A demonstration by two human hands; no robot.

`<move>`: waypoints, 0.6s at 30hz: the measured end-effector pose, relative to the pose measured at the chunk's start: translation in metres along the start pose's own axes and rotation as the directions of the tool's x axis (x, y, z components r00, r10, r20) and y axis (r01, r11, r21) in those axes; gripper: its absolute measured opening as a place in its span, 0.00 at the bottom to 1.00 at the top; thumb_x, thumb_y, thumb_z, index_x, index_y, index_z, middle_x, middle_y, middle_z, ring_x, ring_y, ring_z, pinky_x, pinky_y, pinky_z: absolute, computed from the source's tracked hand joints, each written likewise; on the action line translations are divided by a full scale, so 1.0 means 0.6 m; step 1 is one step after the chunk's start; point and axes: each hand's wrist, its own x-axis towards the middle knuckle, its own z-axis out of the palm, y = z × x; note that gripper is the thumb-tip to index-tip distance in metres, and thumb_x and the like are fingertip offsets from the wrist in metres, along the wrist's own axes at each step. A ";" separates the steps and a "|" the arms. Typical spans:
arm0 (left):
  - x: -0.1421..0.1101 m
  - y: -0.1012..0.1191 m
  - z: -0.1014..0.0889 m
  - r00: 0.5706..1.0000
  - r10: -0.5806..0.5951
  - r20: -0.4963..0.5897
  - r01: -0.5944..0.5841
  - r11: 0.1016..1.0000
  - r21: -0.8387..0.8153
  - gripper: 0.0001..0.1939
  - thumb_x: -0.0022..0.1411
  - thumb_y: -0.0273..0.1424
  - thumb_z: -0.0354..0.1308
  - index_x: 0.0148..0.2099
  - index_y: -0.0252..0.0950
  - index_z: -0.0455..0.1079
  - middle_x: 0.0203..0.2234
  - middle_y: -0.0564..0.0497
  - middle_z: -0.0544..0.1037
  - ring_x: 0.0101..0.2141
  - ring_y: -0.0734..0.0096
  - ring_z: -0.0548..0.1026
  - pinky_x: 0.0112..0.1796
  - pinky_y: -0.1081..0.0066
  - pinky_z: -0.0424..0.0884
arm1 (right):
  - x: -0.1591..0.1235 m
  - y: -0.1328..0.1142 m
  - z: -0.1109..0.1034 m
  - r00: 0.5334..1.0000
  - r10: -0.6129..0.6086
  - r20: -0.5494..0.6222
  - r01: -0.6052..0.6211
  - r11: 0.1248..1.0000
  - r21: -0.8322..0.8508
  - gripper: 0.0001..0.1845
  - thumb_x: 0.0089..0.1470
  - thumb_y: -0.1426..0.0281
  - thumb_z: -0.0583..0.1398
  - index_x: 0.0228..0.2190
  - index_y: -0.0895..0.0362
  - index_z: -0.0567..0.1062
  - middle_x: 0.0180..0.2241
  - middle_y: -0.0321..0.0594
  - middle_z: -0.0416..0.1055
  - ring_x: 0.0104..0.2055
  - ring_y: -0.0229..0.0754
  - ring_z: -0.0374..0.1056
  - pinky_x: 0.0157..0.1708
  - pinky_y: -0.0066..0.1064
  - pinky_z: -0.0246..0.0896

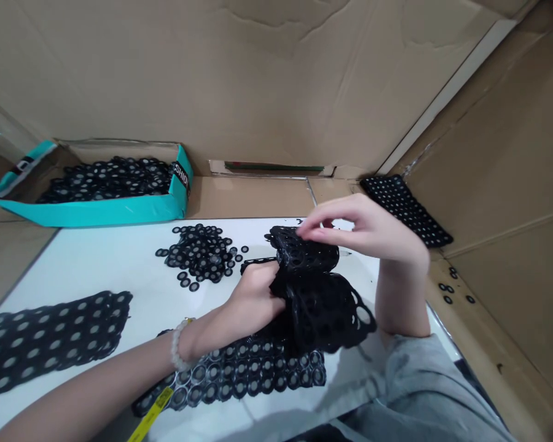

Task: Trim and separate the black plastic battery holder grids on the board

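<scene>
**Gripping a bunched black perforated sheet above a work board, rings heaped nearby**

Clamping the crumpled black perforated sheet [320, 307] mid-board, the left hand [253, 301] closed around its folds, a beaded bracelet [177, 344] at the wrist. Touching the sheet's upper fold with the fingertips [301, 232], the right hand [357, 224] held well apart from the left; whether pinching or merely resting, impossible to tell. Below the bunched sheet, spreading toward the near edge, a flat ringed sheet [239, 374] with grey-centred black rings seated in rows, a yellow strip [150, 420] at its near left corner. Lying at the near left, a second dotted sheet [46, 341] on the white board [96, 264].

Already separated, judging by how things lie: a loose heap of rings [200, 255] at the far side of the board, plus a deeper mass of rings [105, 181] inside a teal-edged box [87, 212] at far left. Showing as not yet separated: the rows in both flat sheets, and a dotted strip [405, 209] lying against the far right cardboard wall [488, 123]. Scattered on the cardboard ledge to the right, a few stray rings [449, 288], beside a grey sleeve [424, 387] at near right.
</scene>
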 end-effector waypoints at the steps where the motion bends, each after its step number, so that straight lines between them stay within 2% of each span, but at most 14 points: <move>1: 0.000 0.000 0.000 1.000 0.014 -0.003 -0.014 1.000 0.004 0.07 0.42 0.20 0.51 0.27 0.34 0.64 0.25 0.55 0.74 0.27 0.72 0.70 0.30 0.74 0.68 | 0.008 0.004 0.007 0.998 0.041 -0.057 -0.044 0.997 -0.061 0.16 0.61 0.61 0.58 0.40 0.57 0.81 0.38 0.43 0.79 0.38 0.39 0.73 0.38 0.29 0.66; 4: 0.000 -0.002 0.000 0.999 0.037 -0.007 -0.037 0.999 0.015 0.06 0.43 0.20 0.51 0.26 0.35 0.62 0.25 0.55 0.72 0.27 0.73 0.69 0.30 0.75 0.67 | 0.025 0.017 0.024 0.993 0.065 -0.098 -0.079 0.985 -0.151 0.15 0.60 0.62 0.58 0.40 0.55 0.81 0.41 0.43 0.79 0.42 0.41 0.73 0.43 0.32 0.65; 7: -0.002 -0.005 0.001 1.000 0.031 0.002 -0.031 0.999 0.008 0.06 0.43 0.20 0.51 0.26 0.35 0.61 0.25 0.56 0.73 0.28 0.73 0.70 0.30 0.76 0.67 | 0.030 0.023 0.028 0.995 0.056 -0.084 -0.066 0.990 -0.122 0.14 0.59 0.61 0.59 0.37 0.55 0.82 0.39 0.42 0.79 0.41 0.41 0.73 0.41 0.31 0.65; 11: -0.003 -0.008 0.001 1.000 0.027 0.006 -0.027 1.000 0.009 0.07 0.43 0.19 0.51 0.27 0.34 0.63 0.26 0.56 0.74 0.28 0.73 0.70 0.30 0.76 0.67 | 0.020 0.014 0.018 0.986 0.067 -0.152 -0.076 0.996 -0.054 0.12 0.56 0.62 0.62 0.35 0.56 0.82 0.38 0.43 0.79 0.41 0.42 0.73 0.40 0.31 0.66; 14: -0.003 -0.010 0.000 1.000 0.021 0.006 -0.021 0.999 0.024 0.09 0.42 0.18 0.51 0.29 0.34 0.65 0.26 0.55 0.74 0.28 0.72 0.71 0.30 0.76 0.68 | 0.002 0.005 -0.001 0.982 0.040 -0.182 -0.040 0.999 0.004 0.11 0.54 0.62 0.64 0.31 0.57 0.81 0.34 0.43 0.79 0.37 0.40 0.73 0.40 0.32 0.66; 16: -0.004 -0.010 0.000 1.000 0.013 0.013 -0.013 1.000 0.027 0.11 0.41 0.18 0.50 0.29 0.34 0.66 0.27 0.55 0.75 0.29 0.71 0.72 0.31 0.75 0.68 | -0.012 0.004 -0.017 0.990 -0.002 -0.141 0.011 0.998 0.065 0.12 0.54 0.62 0.65 0.30 0.58 0.80 0.30 0.42 0.78 0.33 0.38 0.72 0.36 0.31 0.66; 18: -0.005 -0.010 0.000 1.000 0.008 0.018 -0.008 1.000 0.023 0.12 0.41 0.18 0.50 0.31 0.34 0.67 0.29 0.54 0.76 0.30 0.70 0.72 0.32 0.75 0.69 | -0.023 0.008 -0.030 0.996 -0.079 -0.034 0.083 0.986 0.143 0.13 0.54 0.60 0.65 0.29 0.59 0.80 0.27 0.41 0.76 0.29 0.37 0.70 0.32 0.29 0.66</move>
